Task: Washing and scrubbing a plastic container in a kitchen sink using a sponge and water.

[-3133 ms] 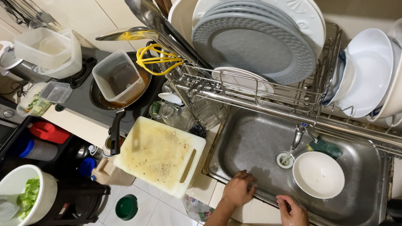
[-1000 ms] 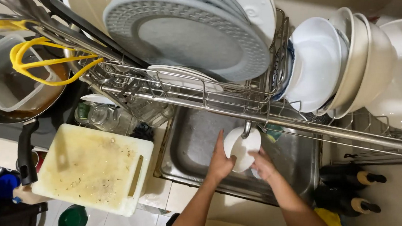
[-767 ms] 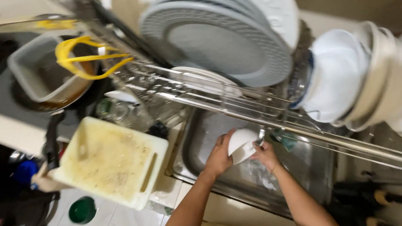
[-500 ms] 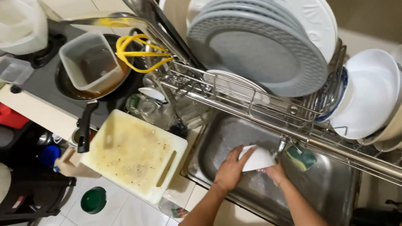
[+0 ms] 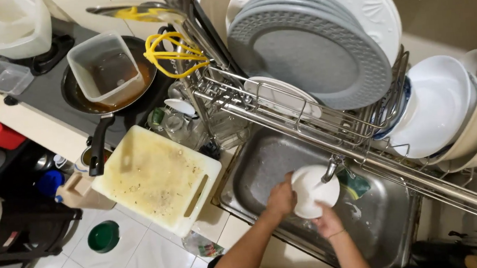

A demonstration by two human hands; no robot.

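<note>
Both hands hold a small white bowl (image 5: 314, 193) over the steel sink (image 5: 264, 166), just under the faucet (image 5: 332, 169); the left hand (image 5: 281, 197) grips the bowl's left rim, its fingers (image 5: 289, 182) curled and pressed against the edge; the right hand (image 5: 326, 222) cups the bowl from below, though whether its fingers are spread or closed cannot be told, since the bowl hides them. The bowl is tilted, its round opening facing up and toward the camera, its rim running from the left fingers across to the faucet; being round, it shows no clear long axis.

Just right of the bowl, beyond the faucet, a green sponge (image 5: 357, 181) lies in the sink; above the fingers a wire dish rack (image 5: 305, 117) spans the sink, carrying a large grey plate (image 5: 306, 55) with a white plate (image 5: 364, 5) behind it, both standing on edge; further right of the fingers, white bowls (image 5: 440, 107) lean stacked on their sides.

Left of the left fingers, a stained cutting board (image 5: 157, 177) rests on the table edge beside the sink; beyond it a black frying pan (image 5: 114, 98) holds a clear plastic container (image 5: 105, 68), and a yellow whisk-like utensil (image 5: 172, 54) hangs near the rack; a green lid (image 5: 103, 236) lies on the tiled floor below.
</note>
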